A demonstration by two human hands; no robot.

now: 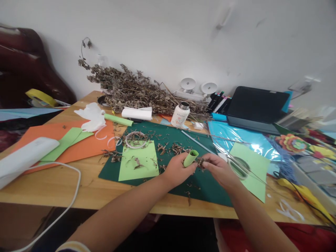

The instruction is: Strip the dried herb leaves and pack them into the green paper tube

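Note:
My left hand (176, 170) is closed round a rolled tube of light green paper (190, 158), whose open end points up and to the right. My right hand (219, 169) is pinched on a small clump of dried brown plant bits (201, 163) right beside the tube's mouth. Both hands hover over a dark green cutting mat (207, 189) strewn with dried crumbs. A light green paper square (138, 161) lies on the mat to the left of my hands.
A heap of dried branches (136, 91) lies along the wall. A white bottle (180, 114), a roll of tape (135, 139), orange paper (78, 147), a black laptop (256, 105), cellophane and paper flowers (292, 142) surround the mat. A white cable (72, 196) loops at left.

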